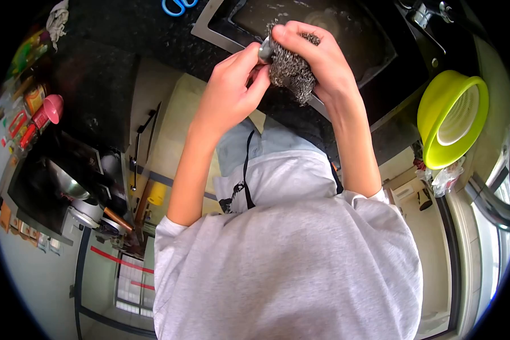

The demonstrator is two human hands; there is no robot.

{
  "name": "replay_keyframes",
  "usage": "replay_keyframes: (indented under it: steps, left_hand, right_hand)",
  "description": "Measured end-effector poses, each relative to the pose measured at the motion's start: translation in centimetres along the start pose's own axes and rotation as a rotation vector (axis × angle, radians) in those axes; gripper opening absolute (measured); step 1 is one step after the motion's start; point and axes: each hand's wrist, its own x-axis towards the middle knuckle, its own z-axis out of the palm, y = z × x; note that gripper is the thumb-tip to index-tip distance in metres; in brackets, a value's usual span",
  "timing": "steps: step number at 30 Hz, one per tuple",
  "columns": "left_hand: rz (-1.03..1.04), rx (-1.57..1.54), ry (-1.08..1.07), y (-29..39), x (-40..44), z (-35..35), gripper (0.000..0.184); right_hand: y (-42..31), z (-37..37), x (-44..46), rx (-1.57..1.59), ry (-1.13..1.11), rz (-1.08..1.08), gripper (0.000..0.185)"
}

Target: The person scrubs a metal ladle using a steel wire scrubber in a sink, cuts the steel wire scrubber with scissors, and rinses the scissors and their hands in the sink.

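By the sink (202, 29), our left fingers (247, 60) pinch a shiny piece (264, 51), our right fingers (293, 41) clasp steel wool (292, 75). Scrubbing seems unfinished.

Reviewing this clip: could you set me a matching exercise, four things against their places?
Things:
1. grey metal-wire scouring pad
2. lime-green round plastic bowl
3. blue loop-shaped handles
4. small shiny metal object

Places:
A. on the dark speckled counter, left of the dark rectangular sink
B. pinched in the left hand
C. right of the sink in the view
D. gripped in the right hand

Pairs: 1-D, 2-C, 3-A, 4-B
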Motion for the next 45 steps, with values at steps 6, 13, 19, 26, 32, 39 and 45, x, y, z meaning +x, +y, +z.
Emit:
replay_keyframes:
  steps: [6,13,19,26,32,39,45]
  left_hand:
    - [-0.148,-0.243,-0.098,1.0,-0.1,0.2,0.01]
    - [0.051,0.276,-0.133,4.9,1.0,0.7,0.014]
    - [0.394,0.9,0.017,7.8,0.6,1.2,0.017]
    - [0.816,1.205,-0.013,8.3,0.6,0.4,0.039]
    - [0.751,1.263,-0.157,6.4,2.0,0.7,0.035]
    - [-0.105,0.853,-0.364,3.8,2.3,-1.0,0.027]
    - [-0.33,0.537,-0.459,1.6,4.0,-2.9,0.035]
  right_hand:
    - [-0.5,-1.0,-2.3,-0.032,-0.071,-0.098,0.021]
    - [-0.2,-3.3,-5.1,0.251,0.233,-0.326,0.026]
    - [0.3,-4.7,-8.1,0.193,0.192,-0.342,0.024]
    - [-1.2,-2.8,-9.3,0.201,-0.134,-0.109,0.042]
    - [-0.3,-2.9,-6.4,-0.309,0.154,-0.161,0.029]
    - [0.5,-4.4,-2.2,-1.081,0.287,-0.442,0.026]
    - [1.3,-4.7,0.5,-1.346,0.27,-0.409,0.032]
